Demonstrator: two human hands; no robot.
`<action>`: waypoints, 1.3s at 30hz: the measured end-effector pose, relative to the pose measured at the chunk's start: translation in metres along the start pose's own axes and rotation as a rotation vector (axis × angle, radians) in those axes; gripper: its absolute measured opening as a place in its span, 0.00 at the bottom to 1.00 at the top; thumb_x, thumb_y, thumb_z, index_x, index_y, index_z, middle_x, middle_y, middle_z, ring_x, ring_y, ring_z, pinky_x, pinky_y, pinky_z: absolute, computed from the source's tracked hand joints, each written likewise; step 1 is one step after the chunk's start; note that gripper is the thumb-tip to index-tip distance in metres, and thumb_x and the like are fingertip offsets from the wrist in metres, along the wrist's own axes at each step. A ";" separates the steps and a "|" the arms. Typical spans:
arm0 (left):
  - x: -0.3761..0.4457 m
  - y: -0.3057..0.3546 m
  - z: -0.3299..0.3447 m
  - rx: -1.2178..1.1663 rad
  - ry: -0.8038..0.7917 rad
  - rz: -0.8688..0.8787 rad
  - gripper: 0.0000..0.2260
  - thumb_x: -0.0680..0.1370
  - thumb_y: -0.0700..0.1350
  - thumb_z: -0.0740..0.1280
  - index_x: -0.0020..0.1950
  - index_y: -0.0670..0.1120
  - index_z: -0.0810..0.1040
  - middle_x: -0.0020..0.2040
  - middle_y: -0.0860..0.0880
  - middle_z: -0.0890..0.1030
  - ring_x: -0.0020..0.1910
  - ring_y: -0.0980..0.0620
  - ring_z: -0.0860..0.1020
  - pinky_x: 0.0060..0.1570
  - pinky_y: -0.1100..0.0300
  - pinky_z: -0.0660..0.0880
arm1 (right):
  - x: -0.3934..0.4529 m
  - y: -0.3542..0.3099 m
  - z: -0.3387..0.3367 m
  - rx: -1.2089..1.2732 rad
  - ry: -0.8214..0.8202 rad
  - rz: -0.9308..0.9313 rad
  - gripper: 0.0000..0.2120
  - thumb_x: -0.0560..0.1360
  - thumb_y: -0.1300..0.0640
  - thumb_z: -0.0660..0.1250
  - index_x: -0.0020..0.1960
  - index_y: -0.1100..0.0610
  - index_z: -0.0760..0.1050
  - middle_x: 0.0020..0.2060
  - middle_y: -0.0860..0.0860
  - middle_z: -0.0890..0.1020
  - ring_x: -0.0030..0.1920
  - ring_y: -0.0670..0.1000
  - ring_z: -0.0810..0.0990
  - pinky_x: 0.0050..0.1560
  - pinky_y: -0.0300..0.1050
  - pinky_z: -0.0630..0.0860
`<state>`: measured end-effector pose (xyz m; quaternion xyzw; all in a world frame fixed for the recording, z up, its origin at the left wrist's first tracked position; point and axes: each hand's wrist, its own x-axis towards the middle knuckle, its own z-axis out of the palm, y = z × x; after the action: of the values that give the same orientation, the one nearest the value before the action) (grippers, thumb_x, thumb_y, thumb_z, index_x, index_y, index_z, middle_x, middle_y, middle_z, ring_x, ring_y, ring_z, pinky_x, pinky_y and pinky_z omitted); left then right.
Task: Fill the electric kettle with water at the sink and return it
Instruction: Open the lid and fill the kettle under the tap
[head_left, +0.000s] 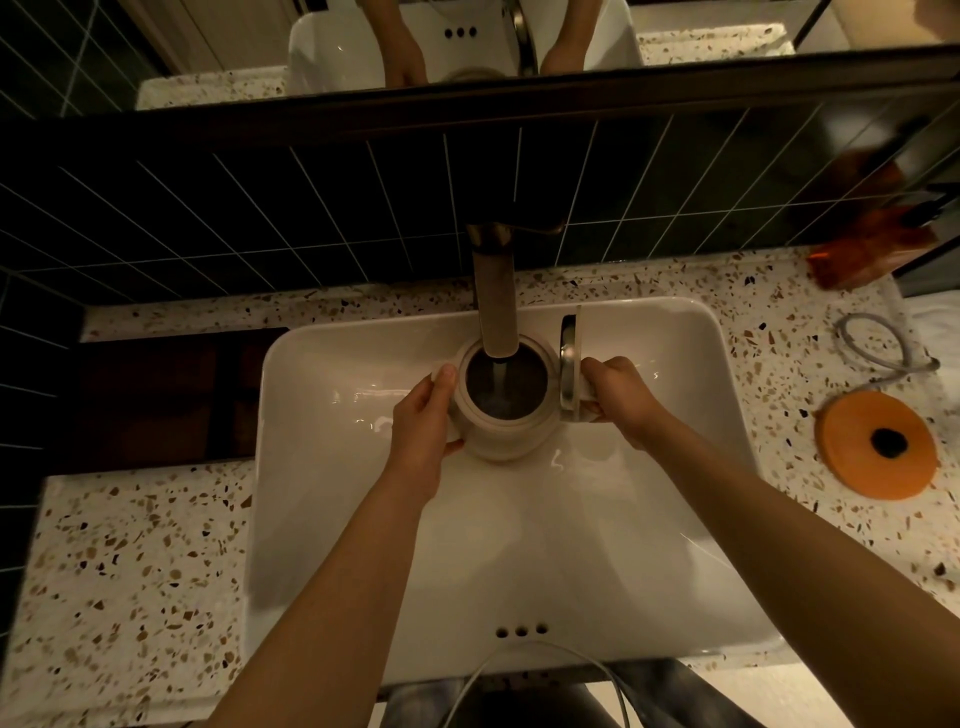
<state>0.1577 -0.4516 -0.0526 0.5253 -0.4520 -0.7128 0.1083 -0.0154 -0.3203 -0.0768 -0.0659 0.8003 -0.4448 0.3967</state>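
Note:
A cream electric kettle (501, 434) is held inside the white sink (675, 545), directly under the faucet spout (496, 306). Its lid (570, 371) stands flipped open on the right side. A stream of water runs from the spout into the kettle's dark opening. My left hand (426, 426) wraps the kettle's left side, thumb on the rim. My right hand (618, 397) grips the handle on the right, just below the raised lid. The kettle's round orange base (878, 447) lies on the counter to the right of the sink.
A speckled terrazzo counter (135, 582) surrounds the sink. The base's grey cord (878, 348) loops behind it. An orange packet (867, 249) sits at the back right corner. Dark tiles and a mirror rise behind the faucet. A white cable (498, 670) hangs near the sink's front edge.

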 end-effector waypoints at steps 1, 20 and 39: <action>0.000 0.000 0.000 0.001 -0.001 0.001 0.06 0.79 0.55 0.65 0.52 0.58 0.80 0.60 0.54 0.80 0.63 0.52 0.73 0.58 0.37 0.74 | 0.000 0.000 0.000 0.003 0.000 0.002 0.15 0.74 0.58 0.58 0.29 0.59 0.67 0.29 0.58 0.69 0.37 0.58 0.72 0.43 0.54 0.73; 0.005 -0.005 0.008 0.134 -0.009 0.093 0.16 0.82 0.55 0.56 0.68 0.51 0.70 0.55 0.56 0.74 0.60 0.55 0.71 0.58 0.58 0.65 | -0.001 0.003 0.001 0.017 -0.016 0.004 0.12 0.68 0.53 0.58 0.34 0.62 0.70 0.33 0.61 0.69 0.37 0.59 0.71 0.43 0.53 0.72; -0.001 0.007 0.011 0.193 0.067 0.193 0.18 0.82 0.52 0.59 0.72 0.51 0.70 0.67 0.51 0.74 0.63 0.55 0.70 0.54 0.65 0.66 | 0.003 0.004 0.002 0.000 0.021 0.000 0.14 0.64 0.49 0.59 0.36 0.61 0.71 0.33 0.60 0.70 0.36 0.58 0.70 0.42 0.53 0.70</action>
<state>0.1468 -0.4489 -0.0462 0.5107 -0.5629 -0.6344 0.1406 -0.0155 -0.3207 -0.0822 -0.0613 0.8044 -0.4456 0.3882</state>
